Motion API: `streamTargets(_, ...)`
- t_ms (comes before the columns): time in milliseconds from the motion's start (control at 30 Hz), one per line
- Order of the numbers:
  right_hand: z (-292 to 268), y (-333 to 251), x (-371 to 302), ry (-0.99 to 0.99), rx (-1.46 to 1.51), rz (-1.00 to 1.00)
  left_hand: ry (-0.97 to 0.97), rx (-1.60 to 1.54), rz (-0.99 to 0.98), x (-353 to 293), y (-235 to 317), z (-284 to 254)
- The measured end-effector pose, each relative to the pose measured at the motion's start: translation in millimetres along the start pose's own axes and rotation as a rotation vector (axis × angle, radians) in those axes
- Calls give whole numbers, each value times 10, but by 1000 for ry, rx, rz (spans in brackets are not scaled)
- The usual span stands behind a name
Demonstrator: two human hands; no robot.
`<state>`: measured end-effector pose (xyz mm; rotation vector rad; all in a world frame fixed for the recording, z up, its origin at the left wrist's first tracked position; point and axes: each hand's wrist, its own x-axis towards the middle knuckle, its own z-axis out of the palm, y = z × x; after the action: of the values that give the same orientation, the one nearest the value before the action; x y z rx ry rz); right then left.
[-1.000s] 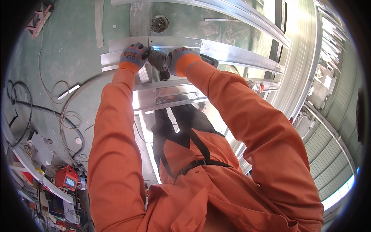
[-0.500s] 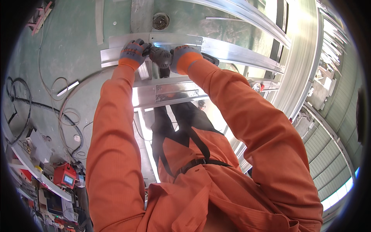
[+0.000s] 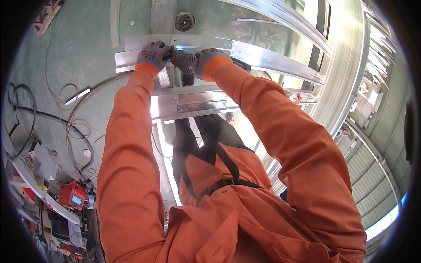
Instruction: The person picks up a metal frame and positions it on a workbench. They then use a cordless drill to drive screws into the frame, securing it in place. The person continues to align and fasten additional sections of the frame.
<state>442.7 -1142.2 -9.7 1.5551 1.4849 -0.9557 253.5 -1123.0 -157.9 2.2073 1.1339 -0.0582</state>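
Both my hands wear grey gloves with orange cuffs. A dark grey power tool (image 3: pixel 185 62) with vent slots lies between them, against an aluminium profile (image 3: pixel 263 58); its exact kind is not clear. My right hand (image 3: pixel 212 60) is closed round its body, and a black part of it sticks out past the wrist. At the tool's other end my left hand (image 3: pixel 153 55) has its fingers curled against it, over the profile's left end. A small bluish glint shows on the metal just above the tool, whose working tip is hidden.
A second aluminium beam (image 3: pixel 199 103) crosses nearer my legs. More long profiles (image 3: pixel 285 19) run at the far right. Cables and hoses (image 3: pixel 33 116) loop over the green floor at the left, near a red box with a screen (image 3: pixel 73 196). A round floor opening (image 3: pixel 184 21) lies beyond.
The view has shifted very slightly, moving the floor and beams a few pixels. Both hands and the tool stay at nearly the same place on the profile.
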Motion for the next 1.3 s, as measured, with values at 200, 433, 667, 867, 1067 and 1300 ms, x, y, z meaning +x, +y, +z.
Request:
streamTargets(200,74,62,79,74,48,15,11,14,-6,16,-5,21)
streamTargets(433,-80,-16,50,37,63,13,23,1,-32,-2,-16,3)
streamTargets(667,-56,24,95,42,92,-25,-45,32,-73,-28,53,-60)
streamTargets(867,34,213,-357,100,217,-68,-101,163,-68,-13,88,-37)
streamTargets(1067,1033,1190,-1183,57,287,-60,-223,159,-155,4,208,-177)
streamTargets(1300,3413,2706,-1981,-512,284,438,158,-105,-253,-421,433,-88)
